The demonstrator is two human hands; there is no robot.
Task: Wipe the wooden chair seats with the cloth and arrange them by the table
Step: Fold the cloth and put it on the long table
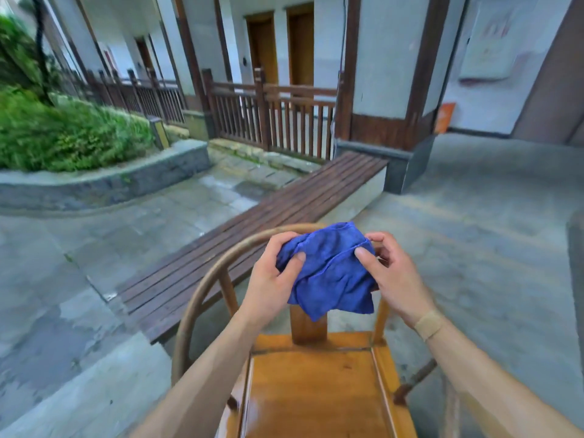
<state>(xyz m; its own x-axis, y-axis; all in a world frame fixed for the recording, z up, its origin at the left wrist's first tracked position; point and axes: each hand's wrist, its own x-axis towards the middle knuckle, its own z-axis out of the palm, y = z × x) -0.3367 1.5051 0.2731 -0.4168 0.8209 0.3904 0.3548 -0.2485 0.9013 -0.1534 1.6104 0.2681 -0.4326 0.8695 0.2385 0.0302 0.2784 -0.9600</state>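
Note:
A wooden chair [313,390] with a curved back rail and a glossy orange-brown seat stands right in front of me, its back turned away from me. Above the seat, near the top of the back rail, I hold a crumpled blue cloth [331,273] in both hands. My left hand [271,279] grips the cloth's left side with the thumb pressed on top. My right hand [395,279] pinches its right edge between thumb and fingers. The cloth hangs clear of the seat. A tan bandage wraps my right wrist.
A long dark slatted wooden bench [252,235] runs diagonally behind the chair. Beyond it are a brown railing [278,121], a pillar base [379,134] and a raised planter [94,181] with green shrubs at left. Grey stone paving surrounds the chair.

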